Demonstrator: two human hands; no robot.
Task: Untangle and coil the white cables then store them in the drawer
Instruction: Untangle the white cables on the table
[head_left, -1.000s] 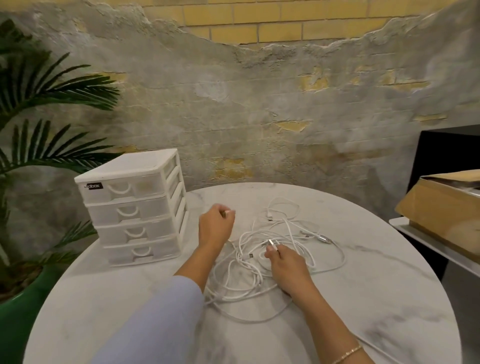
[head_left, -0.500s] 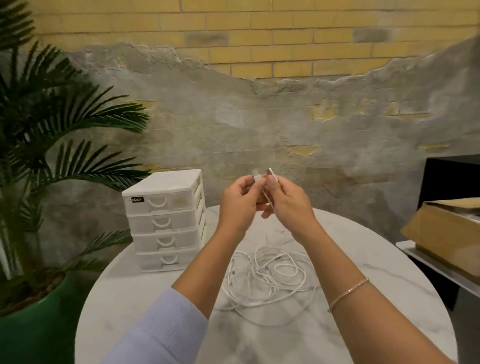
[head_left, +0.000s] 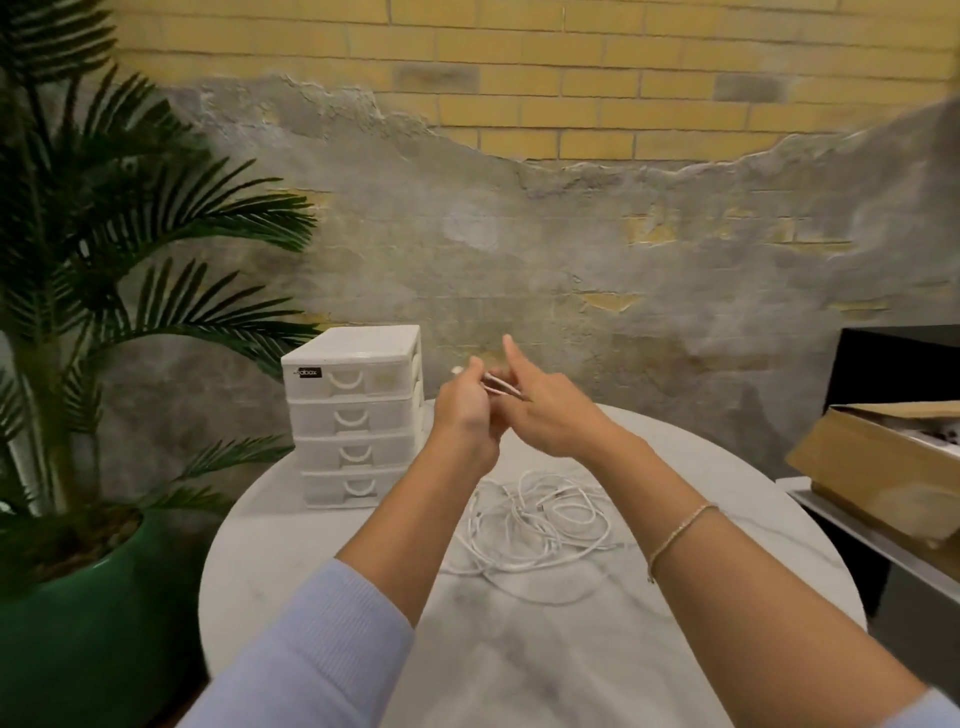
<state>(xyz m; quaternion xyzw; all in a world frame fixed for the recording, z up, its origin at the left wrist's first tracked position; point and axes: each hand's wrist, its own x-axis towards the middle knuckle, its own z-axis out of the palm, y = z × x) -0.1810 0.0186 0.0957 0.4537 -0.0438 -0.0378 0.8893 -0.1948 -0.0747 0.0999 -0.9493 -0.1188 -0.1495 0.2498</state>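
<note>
A tangle of white cables (head_left: 540, 525) lies on the round marble table (head_left: 519, 649). Both my hands are raised above it, close together. My left hand (head_left: 462, 410) pinches the end of a white cable (head_left: 496, 383), its plug tip poking out at the left. My right hand (head_left: 545, 410) holds the same cable strands, with its index finger pointing up. The white drawer unit (head_left: 353, 415), several drawers all closed, stands at the table's back left, just left of my hands.
A palm in a green pot (head_left: 67, 613) stands left of the table. A cardboard box (head_left: 883, 467) sits on a grey shelf to the right, in front of a black cabinet (head_left: 898, 364). A brick and plaster wall is behind.
My hands lifted from the tangle on the table and came together in the air holding a cable end. Since half a second ago my right index finger straightened upward.
</note>
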